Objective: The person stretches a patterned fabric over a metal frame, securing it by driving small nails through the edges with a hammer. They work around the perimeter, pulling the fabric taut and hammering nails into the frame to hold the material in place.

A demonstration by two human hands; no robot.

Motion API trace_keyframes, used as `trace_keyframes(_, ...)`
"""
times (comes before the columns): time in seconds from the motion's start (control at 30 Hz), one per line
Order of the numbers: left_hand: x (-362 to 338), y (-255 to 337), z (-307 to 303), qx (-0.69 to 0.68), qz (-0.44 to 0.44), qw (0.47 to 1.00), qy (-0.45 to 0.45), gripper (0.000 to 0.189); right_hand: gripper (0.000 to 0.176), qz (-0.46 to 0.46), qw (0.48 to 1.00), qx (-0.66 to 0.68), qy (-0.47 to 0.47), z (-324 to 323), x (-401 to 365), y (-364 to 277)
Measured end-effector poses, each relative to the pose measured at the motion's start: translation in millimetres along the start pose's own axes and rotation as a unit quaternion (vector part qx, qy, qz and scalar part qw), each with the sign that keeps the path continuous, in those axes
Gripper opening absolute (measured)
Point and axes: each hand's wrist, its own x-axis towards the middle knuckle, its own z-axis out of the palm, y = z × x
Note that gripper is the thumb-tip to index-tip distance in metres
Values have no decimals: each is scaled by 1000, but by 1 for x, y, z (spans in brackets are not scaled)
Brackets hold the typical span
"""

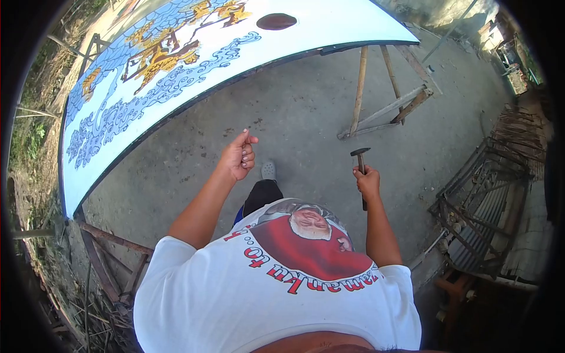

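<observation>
White shirt [276,317] filled the near edge of the view, red print and lettering across the front; below it, one dark trouser leg [263,194] and a grey shoe [269,170] on the concrete floor [306,170]; a bit of blue cloth showed beside the leg.

Right grip [368,183] was closed around the handle of the hammer [361,159]; the hammer stood near upright out to the person's right, head above the fist, handle end below it, clear of the panel and the right trestle; left grip [239,159] was raised in front of the body, fingers partly curled, index stretched forward; couldn't tell whether it pinched something small; nearest thing to it was the panel edge, with a gap between.

Left trestle [115,237], brownish bars, stood at the panel's near left corner; metal frames [471,220] were stacked to the right, a corrugated sheet [491,215] among them.

Panel [306,35], large and white with a dark edge, spanned the far left; it carried blue scrollwork [170,84], yellow-brown figures [162,56] and a dark red-brown oval [276,22]; right trestle [358,88], wooden legs, met its underside near the right end.

Further off: a heap of sticks [518,132] at right; greenery [35,138] at far left.
</observation>
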Motion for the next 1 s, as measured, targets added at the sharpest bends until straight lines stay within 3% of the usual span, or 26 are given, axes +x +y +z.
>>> trace_keyframes(0.13,85,51,15,9,15,999,51,52,11,0,995,47,-82,52,18,-88)
trace_keyframes(0.2,126,81,24,5,24,997,73,58,7,-52,985,43,-160,71,36,-113)
trace_keyframes(0.37,191,127,35,-72,2,987,143,73,14,-73,978,-44,-192,87,93,-170)
trace_keyframes(0.53,219,142,30,-143,-14,973,179,63,15,-93,977,-67,-178,107,145,-209)
trace_keyframes(0.63,216,140,32,-50,21,980,192,53,14,-94,973,-82,-195,127,167,-233)
trace_keyframes(0.77,210,137,31,-86,41,983,158,37,9,-305,927,-87,-200,170,196,-268)
trace_keyframes(0.83,202,133,31,-94,65,984,136,30,9,-412,880,-98,-216,202,216,-291)
trace_keyframes(0.93,189,121,22,-96,55,981,157,30,10,-478,829,-131,-257,252,238,-323)
trace_keyframes(1.0,178,109,10,-112,61,978,164,31,13,-547,752,-183,-320,279,248,-338)
